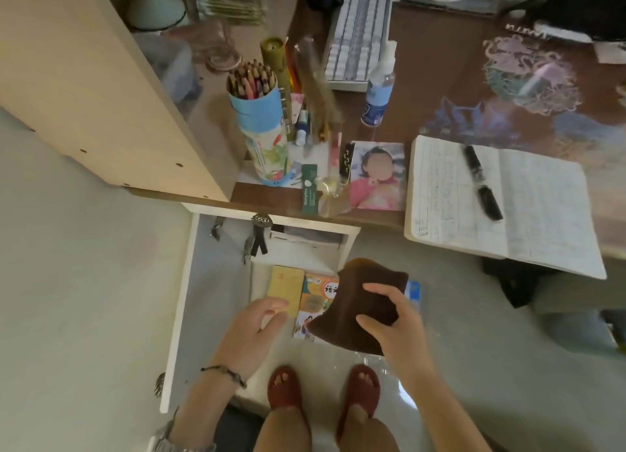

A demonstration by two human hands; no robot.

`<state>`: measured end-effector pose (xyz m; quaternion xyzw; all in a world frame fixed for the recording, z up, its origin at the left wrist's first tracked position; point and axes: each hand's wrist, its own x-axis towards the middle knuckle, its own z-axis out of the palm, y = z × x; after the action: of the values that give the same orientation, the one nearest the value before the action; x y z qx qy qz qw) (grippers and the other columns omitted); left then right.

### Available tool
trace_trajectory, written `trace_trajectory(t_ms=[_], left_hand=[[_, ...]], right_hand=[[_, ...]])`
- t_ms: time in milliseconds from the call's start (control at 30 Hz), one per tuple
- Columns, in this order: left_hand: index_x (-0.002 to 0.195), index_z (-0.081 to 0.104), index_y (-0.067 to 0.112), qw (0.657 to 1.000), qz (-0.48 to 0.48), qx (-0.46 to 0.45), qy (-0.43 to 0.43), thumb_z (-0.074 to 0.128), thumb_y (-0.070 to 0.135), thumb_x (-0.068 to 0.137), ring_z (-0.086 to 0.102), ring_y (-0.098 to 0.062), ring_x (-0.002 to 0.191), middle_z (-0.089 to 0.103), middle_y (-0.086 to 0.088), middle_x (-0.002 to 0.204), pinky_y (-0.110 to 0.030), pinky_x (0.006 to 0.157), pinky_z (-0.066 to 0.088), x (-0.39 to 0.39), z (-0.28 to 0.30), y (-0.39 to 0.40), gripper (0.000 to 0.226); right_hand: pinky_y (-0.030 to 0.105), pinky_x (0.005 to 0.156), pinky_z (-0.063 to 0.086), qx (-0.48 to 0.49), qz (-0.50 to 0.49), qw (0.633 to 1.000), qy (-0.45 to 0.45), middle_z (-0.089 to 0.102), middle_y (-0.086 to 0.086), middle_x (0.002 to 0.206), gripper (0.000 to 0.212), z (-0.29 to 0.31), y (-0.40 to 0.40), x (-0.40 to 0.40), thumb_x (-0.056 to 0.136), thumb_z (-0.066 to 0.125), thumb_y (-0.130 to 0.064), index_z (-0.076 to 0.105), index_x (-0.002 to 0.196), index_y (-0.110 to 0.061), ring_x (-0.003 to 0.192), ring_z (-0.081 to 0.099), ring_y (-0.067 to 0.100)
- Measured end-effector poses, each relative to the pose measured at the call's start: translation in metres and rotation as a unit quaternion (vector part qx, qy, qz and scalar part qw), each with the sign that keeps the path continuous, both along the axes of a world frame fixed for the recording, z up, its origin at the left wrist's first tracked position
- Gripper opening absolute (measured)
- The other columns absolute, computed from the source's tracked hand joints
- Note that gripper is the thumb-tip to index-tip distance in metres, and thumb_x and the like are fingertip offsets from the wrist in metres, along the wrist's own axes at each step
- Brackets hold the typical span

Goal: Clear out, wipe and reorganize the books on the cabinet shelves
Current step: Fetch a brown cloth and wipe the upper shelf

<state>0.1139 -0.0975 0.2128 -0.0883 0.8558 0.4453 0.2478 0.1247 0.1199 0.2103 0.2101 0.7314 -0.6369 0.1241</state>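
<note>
Books (305, 302) lying flat below the hands, at the mouth of the low cabinet (298, 251): a tan one just past the left fingertips, a colourful orange textbook beside it, partly covered by the brown cloth (355, 302), a sliver of blue showing beyond the right hand. Whether resting on the bottom shelf or on the floor in front, hard to tell from above.

Right hand (396, 326) gripping the cloth, thumb curled over its near edge and fingers (379, 290) folded over the top, the cloth hanging bunched above the textbook. Left hand (257, 326) relaxed, fingers apart and gently bent, holding nothing, tips just short of or barely touching the tan book.

Cabinet door (189, 299) swung wide to the left of the left hand. Above the cabinet, the table (372, 214) with a pencil tube (261, 119), spray bottle (379, 89), keyboard (359, 38), a photo (377, 177) and an open notebook (501, 201) with a pen (482, 182) on it. Red slippers (321, 394) near the wrists.

Likely step: wiping, either the book covers or the shelf. Next move probably calls for lifting or steadying the tan book with the free left hand, then pressing the cloth flat and drawing it across. Worth opening the bunched cloth first for a broader contact.
</note>
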Motion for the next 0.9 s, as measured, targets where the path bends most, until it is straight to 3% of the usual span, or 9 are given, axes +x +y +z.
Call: trace_trajectory(t_ms=[100,200,300,533,633,733,900], left_hand=[[0.11,0.056,0.033,1.0,0.014,0.011,0.007,0.047,0.027,0.096,0.05,0.002,0.108,0.056,0.019,0.114,-0.019,0.09,0.038,-0.013,-0.052,0.002,0.018],[0.102,0.055,0.039,1.0,0.008,0.0,0.026,0.049,0.024,0.095,0.052,0.0,0.107,0.056,0.02,0.112,-0.022,0.094,0.039,-0.029,-0.114,0.004,0.017],[0.103,0.056,0.039,0.998,-0.006,-0.021,0.059,0.05,0.025,0.094,0.053,-0.001,0.108,0.058,0.017,0.115,-0.024,0.095,0.041,-0.046,-0.176,0.003,0.017],[0.108,0.059,0.034,0.991,-0.008,-0.034,0.126,0.052,0.027,0.094,0.053,0.001,0.106,0.057,0.017,0.112,-0.023,0.095,0.044,-0.084,-0.304,-0.006,0.018],[0.111,0.056,0.037,0.985,-0.021,-0.058,0.158,0.048,0.031,0.095,0.047,0.013,0.098,0.051,0.026,0.108,-0.001,0.086,0.036,-0.1,-0.341,-0.012,0.019],[0.111,0.055,0.04,0.977,-0.027,-0.078,0.195,0.049,0.032,0.095,0.049,0.009,0.099,0.05,0.026,0.108,-0.01,0.089,0.041,-0.117,-0.373,-0.017,0.019],[0.106,0.054,0.038,0.962,-0.044,-0.091,0.254,0.05,0.029,0.094,0.047,0.011,0.086,0.047,0.029,0.094,-0.005,0.073,0.034,-0.121,-0.396,-0.019,0.016]], right_hand=[[0.018,0.07,0.055,0.0,0.016,1.0,-0.003,0.059,-0.016,0.103,0.045,-0.048,0.003,-0.015,0.079,0.069,0.005,0.061,0.103,-0.032,0.09,0.061,0.001],[0.011,0.066,0.051,-0.003,0.019,1.0,-0.007,0.058,-0.016,0.101,0.046,-0.102,0.005,-0.028,0.078,0.069,0.006,0.062,0.101,-0.032,0.089,0.059,-0.001],[0.013,0.064,0.051,-0.024,0.017,1.0,-0.009,0.062,-0.012,0.101,0.046,-0.157,0.005,-0.04,0.076,0.07,0.006,0.064,0.1,-0.033,0.085,0.062,-0.004],[0.02,0.065,0.055,-0.075,0.058,0.995,-0.004,0.063,-0.006,0.106,0.042,-0.275,-0.009,-0.066,0.076,0.074,0.0,0.068,0.1,-0.033,0.09,0.065,0.008],[0.025,0.073,0.057,-0.086,0.078,0.993,0.011,0.07,-0.007,0.101,0.043,-0.322,-0.015,-0.076,0.073,0.076,0.001,0.071,0.095,-0.035,0.09,0.068,0.007],[0.024,0.071,0.057,-0.099,0.095,0.99,0.038,0.072,-0.01,0.094,0.042,-0.36,-0.018,-0.083,0.073,0.076,0.003,0.071,0.095,-0.033,0.087,0.069,0.006],[0.022,0.063,0.056,-0.112,0.098,0.985,0.087,0.071,-0.012,0.088,0.041,-0.391,-0.02,-0.08,0.076,0.072,0.005,0.07,0.098,-0.029,0.081,0.069,0.006]])
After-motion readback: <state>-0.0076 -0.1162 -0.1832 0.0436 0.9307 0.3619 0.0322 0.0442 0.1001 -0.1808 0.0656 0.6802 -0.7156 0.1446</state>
